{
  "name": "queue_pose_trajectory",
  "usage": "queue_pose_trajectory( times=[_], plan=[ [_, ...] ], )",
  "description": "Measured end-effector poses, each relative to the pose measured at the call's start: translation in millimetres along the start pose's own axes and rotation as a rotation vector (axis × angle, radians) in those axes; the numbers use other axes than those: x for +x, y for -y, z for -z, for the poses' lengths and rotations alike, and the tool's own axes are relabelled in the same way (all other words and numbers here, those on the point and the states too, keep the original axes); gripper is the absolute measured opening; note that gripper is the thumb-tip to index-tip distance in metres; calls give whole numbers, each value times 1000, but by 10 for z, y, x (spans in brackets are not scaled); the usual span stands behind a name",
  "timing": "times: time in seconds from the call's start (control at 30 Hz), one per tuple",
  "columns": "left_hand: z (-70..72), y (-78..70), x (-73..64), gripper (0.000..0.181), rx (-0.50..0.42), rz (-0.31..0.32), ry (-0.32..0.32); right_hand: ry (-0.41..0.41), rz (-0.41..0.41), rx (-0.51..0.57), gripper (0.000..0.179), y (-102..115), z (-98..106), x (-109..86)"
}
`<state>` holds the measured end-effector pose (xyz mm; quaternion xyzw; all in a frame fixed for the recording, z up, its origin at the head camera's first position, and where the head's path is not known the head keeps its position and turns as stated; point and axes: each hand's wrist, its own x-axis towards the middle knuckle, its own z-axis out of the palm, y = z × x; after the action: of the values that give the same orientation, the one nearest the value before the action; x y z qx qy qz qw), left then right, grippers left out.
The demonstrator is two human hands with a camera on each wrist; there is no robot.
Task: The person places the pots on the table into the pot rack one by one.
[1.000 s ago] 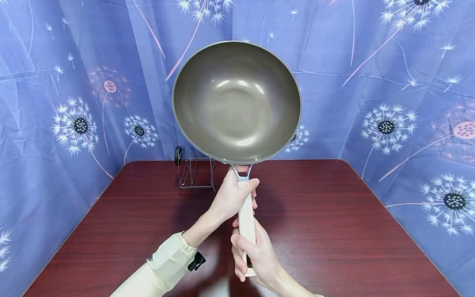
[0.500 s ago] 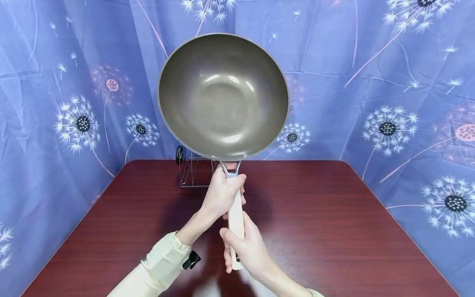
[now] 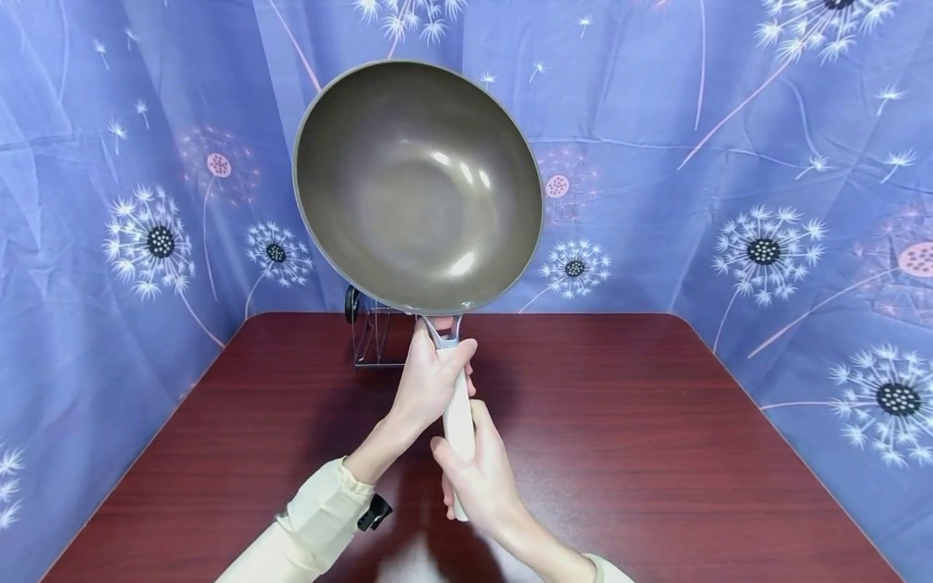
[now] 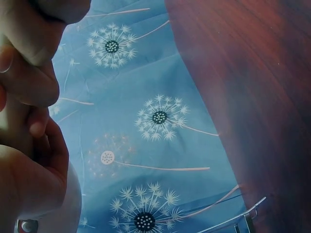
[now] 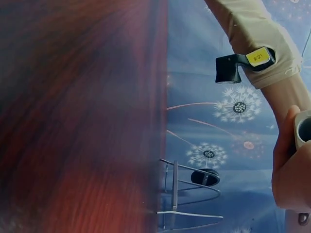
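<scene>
One pan (image 3: pixel 419 186), one wire rack (image 5: pixel 175 187); two hands: left grip (image 3: pixel 426 376), right grip (image 3: pixel 484 478) holding one handle (image 3: pixel 459 421). Versus earlier: pan further left.

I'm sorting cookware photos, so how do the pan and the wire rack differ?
The pan is held up in the left hand and right hand, whereas the wire rack rests on the table. The pan's bowl is solid and grey-brown; the wire rack is an open frame of thin bars. Both show silvery metal, the pan's at its handle joint.
</scene>
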<state>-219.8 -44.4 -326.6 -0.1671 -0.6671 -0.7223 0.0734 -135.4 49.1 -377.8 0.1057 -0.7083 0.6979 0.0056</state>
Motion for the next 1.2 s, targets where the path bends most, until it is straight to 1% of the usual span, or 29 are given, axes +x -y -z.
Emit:
queue_pose_trajectory(
  times=[0.2, 0.33, 0.53, 0.67, 0.9, 1.2],
  plan=[
    [40, -47, -47, 39, -14, -10, -12, 68, 11, 18, 26, 16, -11, -17],
    [65, -62, -63, 37, -4, -17, -19, 97, 10, 33, 24, 19, -16, -8],
    [123, -57, -81, 38, -5, -8, -56, 148, 5, 61, 27, -5, -47, 25],
    [168, -56, -91, 39, -2, -4, -78, 170, 6, 62, 27, -12, -74, 45],
    [237, -104, -110, 39, 3, -6, -86, 216, 32, 85, 25, 15, -113, 69],
    [313, -133, -136, 38, 2, 2, -104, 262, 14, 105, 23, 27, -165, 89]
  ],
)
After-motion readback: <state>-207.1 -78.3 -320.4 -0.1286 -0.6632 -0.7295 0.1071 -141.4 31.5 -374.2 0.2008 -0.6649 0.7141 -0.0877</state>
